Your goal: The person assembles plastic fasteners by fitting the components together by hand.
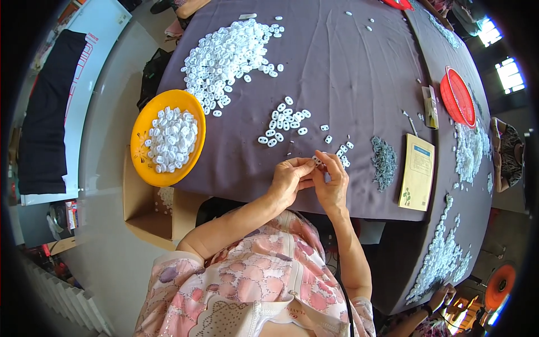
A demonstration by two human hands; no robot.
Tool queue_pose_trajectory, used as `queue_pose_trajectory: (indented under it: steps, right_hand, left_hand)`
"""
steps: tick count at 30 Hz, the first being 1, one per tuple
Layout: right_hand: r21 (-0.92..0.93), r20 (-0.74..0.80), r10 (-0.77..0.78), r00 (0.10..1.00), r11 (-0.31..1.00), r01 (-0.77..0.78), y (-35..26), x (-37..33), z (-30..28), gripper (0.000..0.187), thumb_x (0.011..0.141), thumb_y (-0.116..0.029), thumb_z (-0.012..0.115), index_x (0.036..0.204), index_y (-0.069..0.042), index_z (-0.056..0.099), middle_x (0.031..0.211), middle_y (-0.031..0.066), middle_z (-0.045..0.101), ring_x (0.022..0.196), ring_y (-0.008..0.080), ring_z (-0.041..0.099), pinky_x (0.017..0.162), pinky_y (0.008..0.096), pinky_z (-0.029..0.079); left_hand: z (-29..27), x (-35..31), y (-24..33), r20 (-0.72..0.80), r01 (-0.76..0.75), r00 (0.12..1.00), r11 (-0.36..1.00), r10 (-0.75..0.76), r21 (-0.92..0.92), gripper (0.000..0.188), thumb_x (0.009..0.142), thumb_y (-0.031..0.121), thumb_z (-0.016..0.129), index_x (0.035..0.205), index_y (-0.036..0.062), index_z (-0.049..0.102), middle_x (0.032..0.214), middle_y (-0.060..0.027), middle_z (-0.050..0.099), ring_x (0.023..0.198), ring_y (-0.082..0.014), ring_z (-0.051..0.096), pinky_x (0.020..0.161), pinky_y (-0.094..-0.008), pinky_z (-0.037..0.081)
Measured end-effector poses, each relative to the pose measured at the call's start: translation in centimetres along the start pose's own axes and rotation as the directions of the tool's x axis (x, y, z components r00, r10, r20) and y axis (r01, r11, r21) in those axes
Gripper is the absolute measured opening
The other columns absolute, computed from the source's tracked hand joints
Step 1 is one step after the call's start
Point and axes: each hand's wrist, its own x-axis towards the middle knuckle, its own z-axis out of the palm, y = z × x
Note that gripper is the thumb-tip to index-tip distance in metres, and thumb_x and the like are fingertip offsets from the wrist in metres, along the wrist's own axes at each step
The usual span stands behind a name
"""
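Observation:
Both hands meet over the table's near edge. My left hand [292, 178] pinches a small white oval piece with two dark holes [317, 160] between thumb and fingertips. From the other side, the fingers of my right hand [332, 188] close on that same piece; its far end is partly hidden by them. Just beyond the right hand lie a few more white pieces [345, 163], some partly covered by it. A loose cluster of like pieces [286, 121] is spread ahead of the left hand. To the right sits a heap of tiny grey-green bits [384, 164], too small to make out.
A yellow bowl [197, 118] of white pieces stands at the left edge, above a cardboard box [147, 229]. Farther back is a large white heap [224, 56]. At right lie a yellow booklet [416, 174], a red basket [459, 95] and more heaps; another person's hand [441, 297] works there.

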Motion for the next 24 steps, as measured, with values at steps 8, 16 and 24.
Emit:
queue_pose_trajectory:
  steps: [8, 16, 24]
  right_hand:
    - [-0.060, 0.031, -0.048, 0.998, 0.997, 0.049, -0.3, 0.4, 0.0, 0.037, 0.070, 0.007, 0.058, 0.106, -0.003, 0.059, 0.092, 0.0113, 0.058, 0.073, 0.0224, 0.061, 0.062, 0.0298, 0.050]
    - [-0.136, 0.014, -0.015, 1.000, 0.991, 0.016, 0.9, 0.0, 0.3, 0.031, 0.069, 0.000, 0.063, 0.100, -0.002, 0.059, 0.087, 0.0121, 0.058, 0.068, 0.0270, 0.061, 0.058, 0.0336, 0.050]
    - [-0.111, 0.047, -0.059, 0.997, 0.992, 0.063, 0.8, -0.1, 0.2, 0.029, 0.071, -0.002, 0.065, 0.100, -0.003, 0.059, 0.086, 0.0109, 0.059, 0.065, 0.0246, 0.061, 0.057, 0.0318, 0.049]
  left_hand:
    - [0.8, 0.0, -0.5, -0.026, -0.113, 0.993, 0.988, 0.116, 0.108, 0.013, 0.087, 0.015, 0.061, 0.084, 0.0027, 0.063, 0.080, -0.0060, 0.065, 0.069, -0.0128, 0.063, 0.063, -0.0257, 0.053]
    - [0.2, 0.0, -0.6, 0.013, -0.117, 0.993, 0.978, 0.117, 0.171, 0.016, 0.089, 0.016, 0.057, 0.089, 0.0012, 0.062, 0.081, -0.0056, 0.063, 0.073, -0.0122, 0.062, 0.066, -0.0275, 0.054]
    - [0.0, 0.3, -0.2, 0.016, -0.110, 0.994, 0.951, 0.110, 0.288, 0.019, 0.090, 0.019, 0.056, 0.089, 0.0008, 0.062, 0.079, -0.0055, 0.062, 0.067, -0.0114, 0.062, 0.060, -0.0255, 0.055]
